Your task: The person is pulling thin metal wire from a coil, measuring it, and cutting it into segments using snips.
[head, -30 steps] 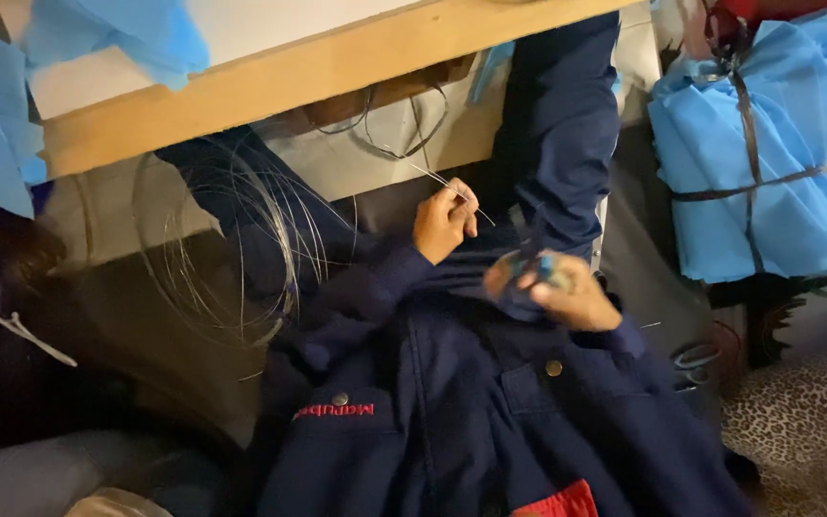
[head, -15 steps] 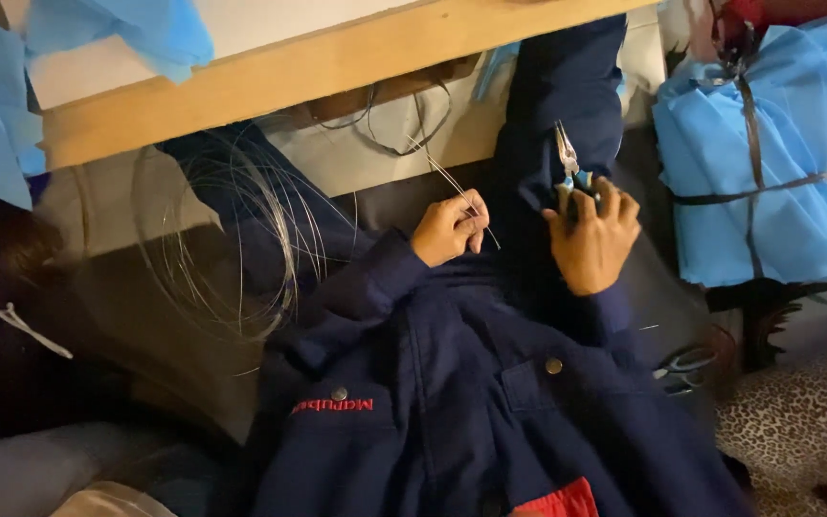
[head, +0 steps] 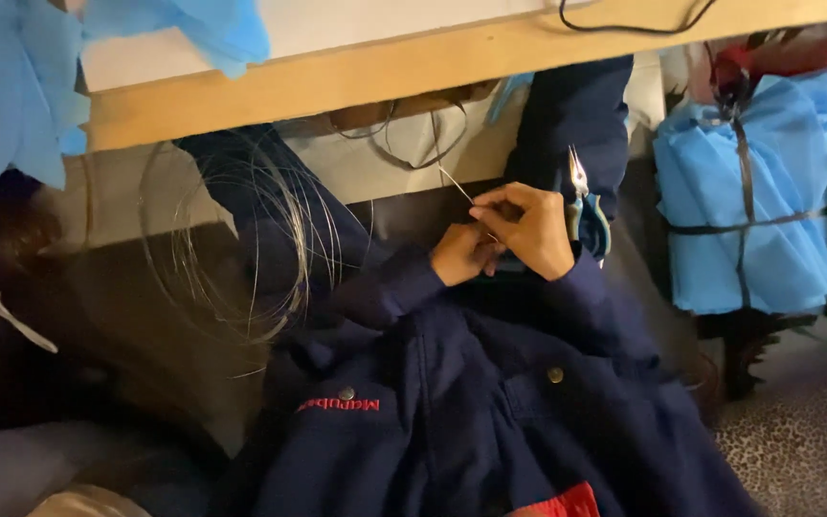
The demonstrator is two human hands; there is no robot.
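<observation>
Since the earlier frame, our right hand (head: 535,233) has come across to meet our left hand (head: 459,254); half a second ago the two were apart, and now they touch just below the wooden surface edge (head: 413,72).

Left hand: the grip is clenched, with the fingertips pinched on a thin wire (head: 454,185). The wire runs from the pinch up and to the left toward the surface edge.

Right hand: the grip is closed on a pair of pliers (head: 584,206) with blue handles. The handles lie against the palm, and the metal tips point up toward the surface edge. The thumb and forefinger of this hand also reach to the wire at the point where the left hand pinches it.

A large coil of wire (head: 241,244) hangs below the surface edge, well to the left of both hands, over a dark blue trouser leg (head: 270,211).

Below the hands, a dark blue jacket (head: 471,412) fills the lower middle of the view.

To the right of the surface edge stands a blue fabric bundle (head: 748,211) bound with a dark strap; we cannot tell what it holds. More blue fabric (head: 11,86) hangs over the left end of the surface edge.
</observation>
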